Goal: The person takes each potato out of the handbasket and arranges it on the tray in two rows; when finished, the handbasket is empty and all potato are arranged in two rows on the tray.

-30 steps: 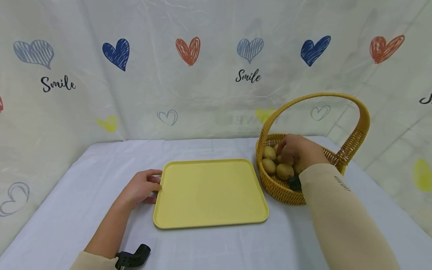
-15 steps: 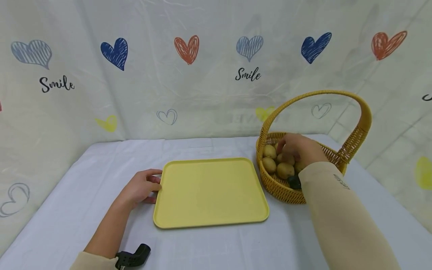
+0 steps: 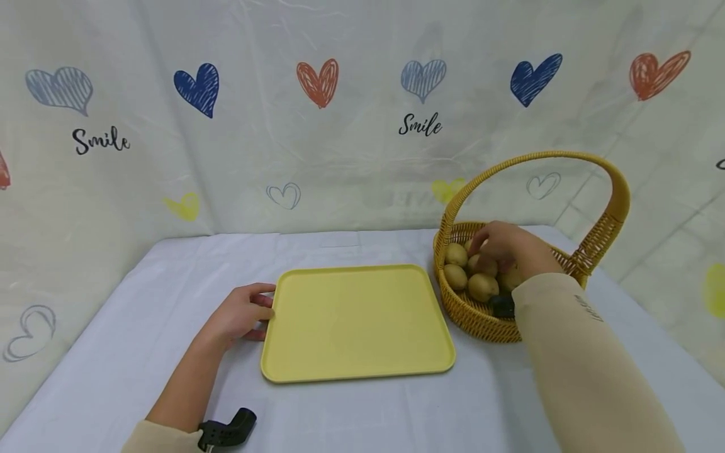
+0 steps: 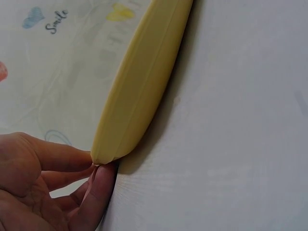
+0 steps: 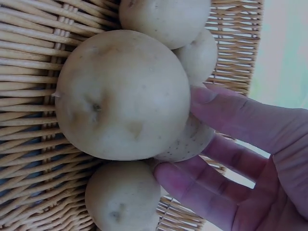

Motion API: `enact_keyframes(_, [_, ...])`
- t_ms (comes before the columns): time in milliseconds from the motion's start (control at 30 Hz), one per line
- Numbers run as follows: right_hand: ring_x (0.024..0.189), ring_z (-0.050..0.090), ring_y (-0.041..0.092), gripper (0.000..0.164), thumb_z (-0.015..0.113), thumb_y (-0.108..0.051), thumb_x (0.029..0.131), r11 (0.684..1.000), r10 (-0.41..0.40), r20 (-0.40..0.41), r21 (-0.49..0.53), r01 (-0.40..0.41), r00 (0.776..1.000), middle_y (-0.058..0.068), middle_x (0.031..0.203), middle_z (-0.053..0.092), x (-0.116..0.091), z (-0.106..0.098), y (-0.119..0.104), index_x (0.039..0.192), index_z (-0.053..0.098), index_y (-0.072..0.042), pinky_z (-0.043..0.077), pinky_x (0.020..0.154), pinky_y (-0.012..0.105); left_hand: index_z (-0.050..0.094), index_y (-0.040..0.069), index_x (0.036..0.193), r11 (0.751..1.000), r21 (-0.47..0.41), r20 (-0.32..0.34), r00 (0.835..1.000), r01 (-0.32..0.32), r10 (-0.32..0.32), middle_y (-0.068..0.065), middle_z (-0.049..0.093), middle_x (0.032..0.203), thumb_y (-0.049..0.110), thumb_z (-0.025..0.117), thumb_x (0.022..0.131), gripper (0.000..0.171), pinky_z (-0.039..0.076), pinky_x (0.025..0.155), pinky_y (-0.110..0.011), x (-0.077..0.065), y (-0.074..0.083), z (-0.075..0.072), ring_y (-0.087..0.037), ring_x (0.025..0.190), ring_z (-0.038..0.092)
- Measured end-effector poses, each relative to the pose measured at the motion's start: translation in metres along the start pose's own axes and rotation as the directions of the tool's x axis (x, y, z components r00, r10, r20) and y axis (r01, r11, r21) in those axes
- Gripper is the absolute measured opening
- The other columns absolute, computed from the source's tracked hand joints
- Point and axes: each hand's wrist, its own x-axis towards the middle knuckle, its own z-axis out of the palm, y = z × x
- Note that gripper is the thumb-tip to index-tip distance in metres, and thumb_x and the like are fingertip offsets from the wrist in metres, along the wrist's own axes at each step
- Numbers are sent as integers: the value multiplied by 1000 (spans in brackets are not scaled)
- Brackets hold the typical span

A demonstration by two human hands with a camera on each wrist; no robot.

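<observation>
A yellow rectangular tray [image 3: 357, 324] lies flat on the white-covered table. At its left edge, my left hand [image 3: 238, 314] pinches the rim [image 4: 103, 156] between thumb and fingers. A wicker basket [image 3: 481, 327] with a tall arched handle stands to the right of the tray and contains several potatoes [image 3: 483, 287]. My right hand [image 3: 512, 248] reaches down into it, under the handle. From the right wrist view, thumb and fingers lie round a speckled potato [image 5: 185, 142], partly hidden behind a large potato [image 5: 122, 96]. Another potato [image 5: 122, 197] sits beside the fingertips.
The basket's handle [image 3: 538, 155] arches above the right hand. Behind the table [image 3: 340, 415] hangs a pale curtain [image 3: 351, 145] printed with hearts and "Smile". A black wrist device [image 3: 226, 431] is on the left forearm.
The scene has shifted slightly in the head view. Both hands stay in nearly the same places, the left at the tray's edge and the right among the potatoes.
</observation>
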Motion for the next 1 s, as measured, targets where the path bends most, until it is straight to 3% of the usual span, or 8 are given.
enact_keyframes(300, [95,63,34,49,67,-13,91,998,-14,-48,63,17,999,29,147,44,-5,-4,1,139,60,-3,58,79,44,44,6,154,1000,6,-5,1000,1,-1,-18,53,128,2,62,96,61,64,69,-35,0,1,1,-24,93,63])
enact_keyframes(667, [111,66,41,46,68,-14,95,986,-83,-132,134,101,988,30,144,48,-15,-11,-6,137,60,2,61,87,49,45,6,154,1000,1,-15,1000,-5,5,-18,53,127,1,62,96,61,64,69,-36,-1,-1,1,-24,95,62])
enact_keyframes(1000, [110,67,40,52,69,-23,96,973,-2,-178,225,43,984,25,144,47,-29,-16,-11,142,57,-4,58,93,51,45,7,154,1000,-6,-3,1000,-6,6,-17,53,126,0,62,95,61,64,69,-34,-2,1,1,-23,93,62])
